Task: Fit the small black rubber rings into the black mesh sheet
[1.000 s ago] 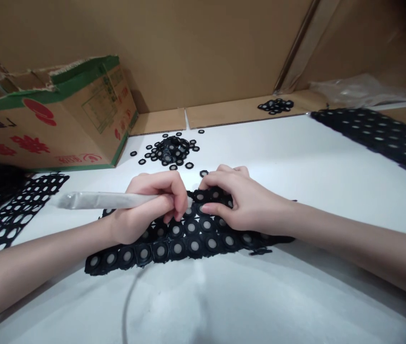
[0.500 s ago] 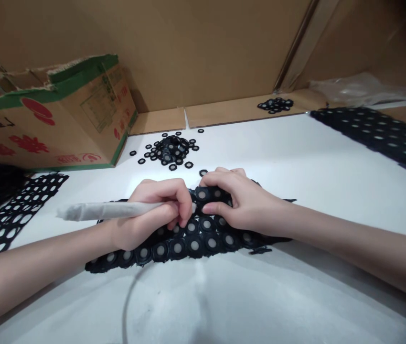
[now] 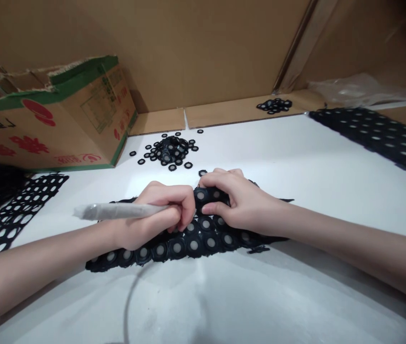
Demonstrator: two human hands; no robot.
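One sheet (image 3: 194,244) lies centrally, its middle obscured by the left hand (image 3: 160,208), closed round a pen (image 3: 117,211), and the right hand (image 3: 240,198), part open against it. Beyond: piled rings (image 3: 170,149); box (image 3: 45,124), far left; mesh (image 3: 13,210), left.

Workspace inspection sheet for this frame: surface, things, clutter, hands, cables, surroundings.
Surface: white worktop, cardboard strip behind.
Things: left hand holds a pale pen-shaped tool; right hand touches a black sheet with pale round spots.
Clutter: heaped loose black rings; smaller heap on the strip; black netting left, spotted black panel right.
Hands: left closed round the tool; right hand's grip unclear.
Cables: thin curved line in front; cable or mark, cannot tell.
Surroundings: torn-topped carton, see-through plastic, cardboard wall.
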